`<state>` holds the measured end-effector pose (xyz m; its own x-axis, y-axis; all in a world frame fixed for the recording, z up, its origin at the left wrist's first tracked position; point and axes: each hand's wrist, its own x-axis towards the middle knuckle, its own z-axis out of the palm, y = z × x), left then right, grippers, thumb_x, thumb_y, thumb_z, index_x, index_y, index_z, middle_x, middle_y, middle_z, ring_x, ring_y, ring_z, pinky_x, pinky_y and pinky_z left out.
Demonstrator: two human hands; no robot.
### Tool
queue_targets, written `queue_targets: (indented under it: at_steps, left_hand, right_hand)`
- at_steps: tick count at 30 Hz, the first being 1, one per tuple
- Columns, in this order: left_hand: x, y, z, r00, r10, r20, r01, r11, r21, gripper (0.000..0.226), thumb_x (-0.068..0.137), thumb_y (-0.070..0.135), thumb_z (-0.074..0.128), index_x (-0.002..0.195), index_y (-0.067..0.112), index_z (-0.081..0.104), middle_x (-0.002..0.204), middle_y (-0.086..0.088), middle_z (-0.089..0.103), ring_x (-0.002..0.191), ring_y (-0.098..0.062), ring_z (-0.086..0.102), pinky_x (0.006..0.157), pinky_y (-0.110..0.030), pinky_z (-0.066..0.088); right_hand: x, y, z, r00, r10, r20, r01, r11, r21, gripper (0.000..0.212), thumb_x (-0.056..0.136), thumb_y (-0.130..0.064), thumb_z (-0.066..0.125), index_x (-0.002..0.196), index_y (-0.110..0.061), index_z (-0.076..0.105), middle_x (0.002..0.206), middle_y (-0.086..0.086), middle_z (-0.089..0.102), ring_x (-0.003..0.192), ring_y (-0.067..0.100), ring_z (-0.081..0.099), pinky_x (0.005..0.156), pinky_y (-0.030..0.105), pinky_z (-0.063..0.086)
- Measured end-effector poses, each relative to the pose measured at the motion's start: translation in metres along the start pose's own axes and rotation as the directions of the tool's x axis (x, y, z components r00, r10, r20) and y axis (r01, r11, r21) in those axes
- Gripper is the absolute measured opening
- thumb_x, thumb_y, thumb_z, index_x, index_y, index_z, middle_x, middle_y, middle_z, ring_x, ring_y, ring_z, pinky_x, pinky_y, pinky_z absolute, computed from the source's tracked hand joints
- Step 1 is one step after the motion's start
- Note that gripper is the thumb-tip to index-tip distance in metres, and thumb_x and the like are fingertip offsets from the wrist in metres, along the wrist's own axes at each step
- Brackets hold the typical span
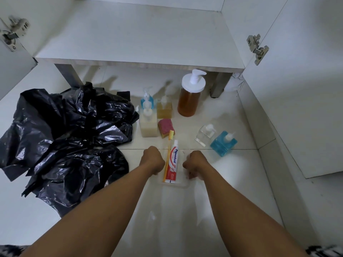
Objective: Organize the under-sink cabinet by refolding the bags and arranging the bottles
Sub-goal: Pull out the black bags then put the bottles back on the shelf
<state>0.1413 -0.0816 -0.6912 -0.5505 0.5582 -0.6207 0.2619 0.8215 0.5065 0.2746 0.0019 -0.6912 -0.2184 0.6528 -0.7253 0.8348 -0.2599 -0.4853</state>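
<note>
Both hands hold a tray; the sorting is barely started.

The left hand (152,160) and right hand (195,165) are closed on the clear plastic tray (175,184); the crumpled black plastic bags (70,138) lie unfolded on the floor, and the pump bottles (189,95) stand scattered nearby.

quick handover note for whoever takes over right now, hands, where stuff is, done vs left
Left hand and right hand: each closed on a side of the clear plastic tray holding the red toothpaste tube and yellow toothbrush.
Crumpled black plastic bags: heaped on the floor, left.
Pump bottles: loosely grouped ahead, including the large amber pump bottle.
Done: nothing visibly. Left: fold bags, arrange bottles.
</note>
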Motion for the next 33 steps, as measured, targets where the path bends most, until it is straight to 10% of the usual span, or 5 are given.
queue_targets:
  at_steps: [4, 8, 15, 24, 33]
  left_hand:
    - [-0.024, 0.007, -0.007, 1.000, -0.010, 0.007, 0.010, 0.998, -0.068, 0.014, 0.093, -0.001, 0.059, 0.088, 0.011, 0.062, 0.099, -0.009, 0.057, 0.088, -0.033, 0.067, 0.076, -0.048, 0.062]
    - [-0.075, 0.031, -0.041, 0.999, -0.037, 0.002, 0.037, 0.994, -0.104, 0.033, 0.093, 0.004, 0.057, 0.126, 0.010, 0.064, 0.120, -0.012, 0.062, 0.091, -0.032, 0.068, 0.078, -0.045, 0.062]
    - [-0.196, 0.117, -0.173, 1.000, -0.019, 0.005, 0.020, 0.989, -0.149, 0.040, 0.096, 0.005, 0.051, 0.134, 0.010, 0.060, 0.127, -0.011, 0.063, 0.101, -0.031, 0.069, 0.081, -0.041, 0.061]
    - [-0.366, 0.227, -0.411, 0.979, -0.092, -0.181, 0.024, 0.936, -0.350, 0.016, 0.070, 0.001, 0.050, 0.073, 0.011, 0.063, 0.064, -0.004, 0.062, 0.058, -0.023, 0.051, 0.054, -0.030, 0.044]
    - [-0.442, 0.237, -0.605, 0.903, -0.112, -0.416, -0.113, 0.870, -0.480, 0.017, 0.080, 0.011, 0.069, 0.078, 0.027, 0.066, 0.075, 0.007, 0.070, 0.071, -0.016, 0.067, 0.072, -0.029, 0.056]
  right_hand:
    - [-0.029, -0.002, -0.017, 0.999, -0.042, -0.034, 0.042, 0.999, 0.007, 0.015, 0.092, 0.001, 0.061, 0.100, -0.008, 0.053, 0.086, 0.003, 0.056, 0.088, 0.026, 0.065, 0.084, 0.043, 0.060]
    - [-0.085, -0.025, -0.051, 0.999, 0.009, -0.046, -0.007, 0.999, 0.032, 0.026, 0.088, 0.005, 0.059, 0.108, -0.012, 0.054, 0.101, 0.010, 0.063, 0.090, 0.030, 0.069, 0.074, 0.045, 0.063]
    - [-0.230, -0.124, -0.136, 0.982, -0.135, -0.130, 0.133, 0.991, -0.021, 0.012, 0.088, -0.003, 0.063, 0.091, -0.015, 0.059, 0.086, 0.000, 0.067, 0.081, 0.025, 0.069, 0.074, 0.045, 0.062]
    - [-0.441, -0.332, -0.225, 0.925, -0.348, -0.154, 0.334, 0.936, -0.107, 0.021, 0.085, -0.007, 0.064, 0.105, -0.013, 0.062, 0.090, -0.005, 0.066, 0.087, 0.017, 0.066, 0.076, 0.033, 0.055]
    - [-0.557, -0.505, -0.223, 0.834, -0.544, -0.090, 0.531, 0.836, -0.139, 0.026, 0.084, -0.004, 0.065, 0.109, -0.008, 0.066, 0.095, -0.001, 0.064, 0.088, 0.014, 0.062, 0.065, 0.004, 0.037]
